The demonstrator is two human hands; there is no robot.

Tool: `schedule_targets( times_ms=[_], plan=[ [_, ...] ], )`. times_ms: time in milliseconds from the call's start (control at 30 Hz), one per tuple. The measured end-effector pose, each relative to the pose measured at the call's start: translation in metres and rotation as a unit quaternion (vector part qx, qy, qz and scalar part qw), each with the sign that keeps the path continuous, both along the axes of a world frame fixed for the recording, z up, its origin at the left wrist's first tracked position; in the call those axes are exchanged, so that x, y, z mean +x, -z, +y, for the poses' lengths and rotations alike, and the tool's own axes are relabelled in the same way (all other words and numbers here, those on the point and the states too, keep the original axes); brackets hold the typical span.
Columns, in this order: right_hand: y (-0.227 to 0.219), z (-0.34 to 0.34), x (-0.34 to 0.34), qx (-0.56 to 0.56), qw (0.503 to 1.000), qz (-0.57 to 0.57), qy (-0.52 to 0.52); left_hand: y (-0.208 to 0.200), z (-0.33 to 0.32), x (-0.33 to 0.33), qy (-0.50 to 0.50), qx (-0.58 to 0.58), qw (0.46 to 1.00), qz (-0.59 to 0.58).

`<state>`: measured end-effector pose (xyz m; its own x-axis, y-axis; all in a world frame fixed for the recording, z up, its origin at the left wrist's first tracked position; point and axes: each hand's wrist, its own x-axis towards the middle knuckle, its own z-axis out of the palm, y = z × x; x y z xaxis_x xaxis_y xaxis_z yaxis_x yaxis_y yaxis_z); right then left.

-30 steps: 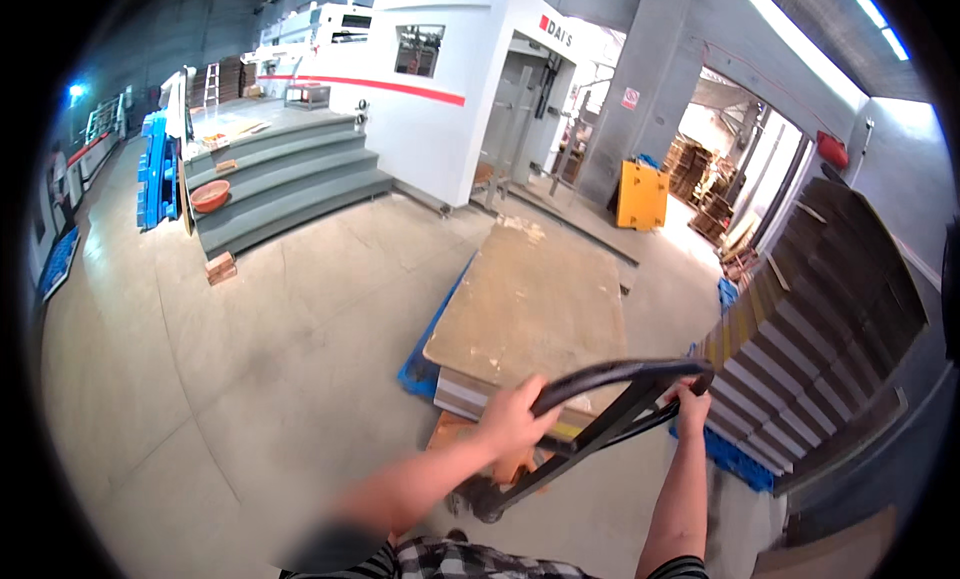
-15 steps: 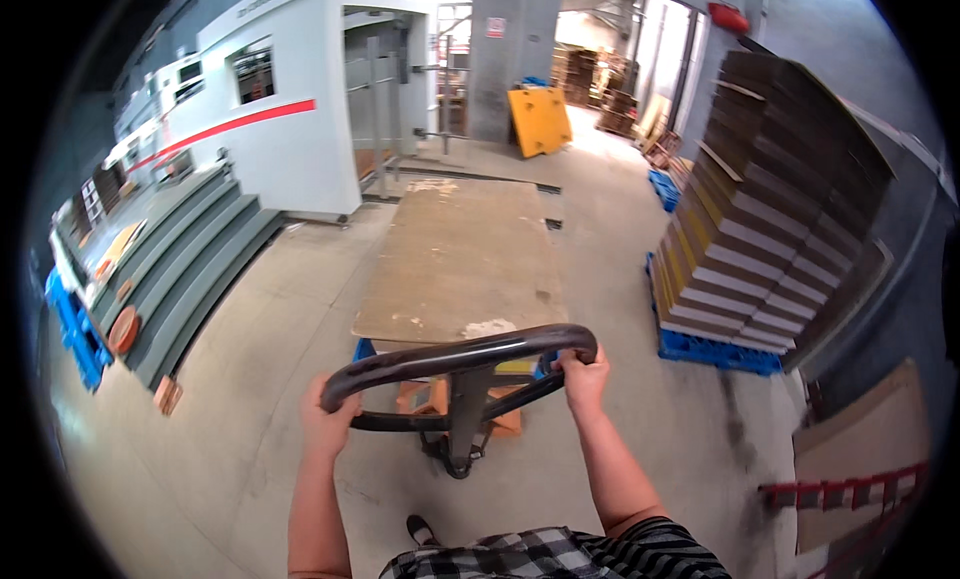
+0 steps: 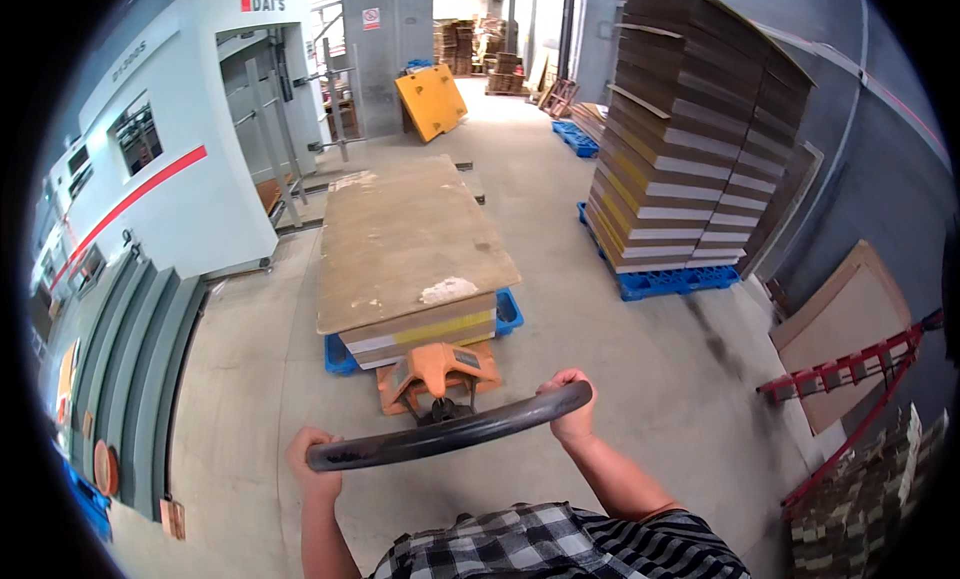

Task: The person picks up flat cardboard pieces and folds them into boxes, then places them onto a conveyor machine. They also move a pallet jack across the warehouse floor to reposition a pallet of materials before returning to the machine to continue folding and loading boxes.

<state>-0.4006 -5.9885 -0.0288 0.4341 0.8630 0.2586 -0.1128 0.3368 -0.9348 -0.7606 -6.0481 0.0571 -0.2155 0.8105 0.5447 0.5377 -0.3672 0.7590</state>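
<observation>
Both my hands grip the black looped handle (image 3: 450,437) of an orange pallet truck (image 3: 436,367). My left hand (image 3: 312,463) is closed round the handle's left end, and my right hand (image 3: 572,403) is closed round its right end, a little higher. Beyond the handle, the truck's body stands against a blue pallet (image 3: 508,311). On that pallet lies a low stack of cardboard sheets (image 3: 410,244), its brown top marked with pale torn patches. The truck's forks are hidden under the load.
A tall stack of cardboard (image 3: 690,139) stands on another blue pallet (image 3: 680,281) at the right. Grey steps (image 3: 150,349) and a white machine (image 3: 150,129) line the left. A yellow panel (image 3: 432,101) leans ahead. A red ladder-like frame (image 3: 850,369) stands near the right wall.
The handle has tipped down toward me with both hands, so the truck's orange body now shows. My view has turned right, and the load appears farther left.
</observation>
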Motion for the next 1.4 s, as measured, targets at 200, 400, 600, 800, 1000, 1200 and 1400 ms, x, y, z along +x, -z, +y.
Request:
schedule_targets(
  times_ms=[200,400,600,800,1000,1200,1400],
  plan=[
    [-0.01,-0.017,-0.05,0.004,1.0,-0.026,-0.01,0.037,0.062,-0.048,0.004,0.016,0.994,-0.112],
    [-0.013,0.019,-0.054,-0.005,0.999,-0.012,-0.032,0.027,0.089,-0.052,0.041,0.023,0.989,-0.137],
    [-0.013,0.063,-0.006,0.017,0.999,-0.011,-0.031,0.024,0.089,0.002,-0.01,0.009,0.996,-0.093],
    [0.003,0.131,0.048,0.046,0.999,-0.001,-0.016,0.016,0.087,0.065,-0.03,-0.002,0.999,0.03],
    [0.041,0.209,0.086,0.06,0.998,-0.016,-0.033,0.003,0.09,0.085,0.017,-0.008,0.994,0.104],
    [-0.008,0.256,0.093,-0.015,0.99,0.076,-0.122,-0.017,0.113,0.106,0.125,-0.053,0.987,0.083],
    [-0.039,0.329,0.105,-0.02,0.971,0.161,-0.178,-0.033,0.161,0.131,0.281,0.009,0.958,0.06]
  ],
)
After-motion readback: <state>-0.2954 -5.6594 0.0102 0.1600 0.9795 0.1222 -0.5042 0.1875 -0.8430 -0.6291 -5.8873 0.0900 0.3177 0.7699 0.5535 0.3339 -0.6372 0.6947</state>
